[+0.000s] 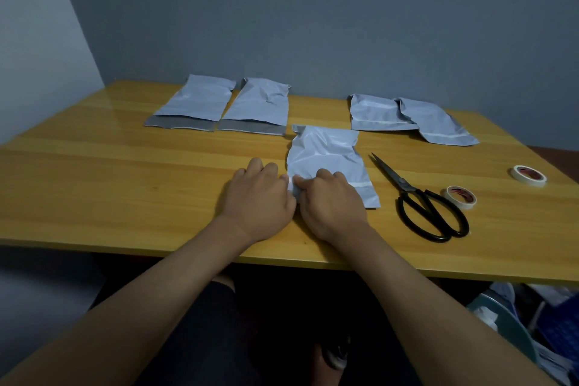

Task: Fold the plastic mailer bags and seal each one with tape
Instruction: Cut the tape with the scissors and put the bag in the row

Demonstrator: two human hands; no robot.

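Your right hand [332, 204] pinches the middle mailer's [326, 153] near-left corner; left hand [257, 197] lies beside it, fingers curled. Fold squarely and crease flat on the tabletop [125, 185].

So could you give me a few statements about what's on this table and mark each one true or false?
1. Both hands are on the nearest mailer bag. True: the left hand and right hand meet at its near left corner.
2. Three rolls of tape lie on the table. False: there are two, a nearer tape roll and a farther tape roll.
3. The scissors lie to the right of the bag being handled. True.
4. The scissors are held in the right hand. False: they lie untouched on the wooden table.
5. Four other mailer bags lie along the far side. True: a left pair and a right pair.
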